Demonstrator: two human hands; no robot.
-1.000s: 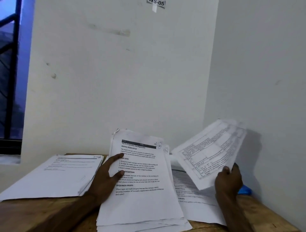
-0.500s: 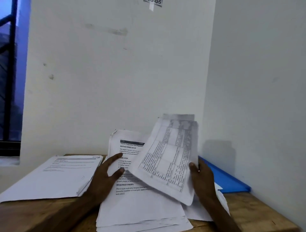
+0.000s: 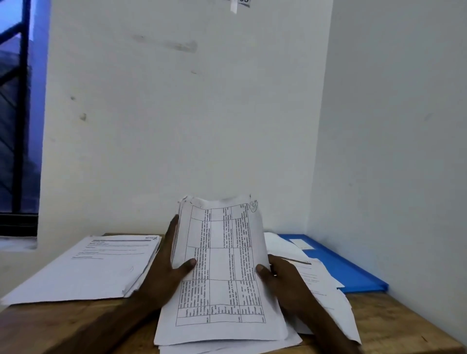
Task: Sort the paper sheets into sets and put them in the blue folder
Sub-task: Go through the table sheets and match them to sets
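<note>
Gripping the stack of sheets (image 3: 222,265) just left of the blue folder (image 3: 341,267), the left hand (image 3: 166,273) and right hand (image 3: 283,280) are each pinching one side. Loose sheets (image 3: 318,285) are overlapping the folder's left edge; its contents are hidden, its white label (image 3: 299,243) unreadable.

Behind the held sheaf (image 3: 222,267) I lose most of the left fingers (image 3: 174,227); right of it, loose sheets (image 3: 316,278) hide the blue folder (image 3: 353,267) in part; above it, the wall label (image 3: 243,2) is cropped.
</note>
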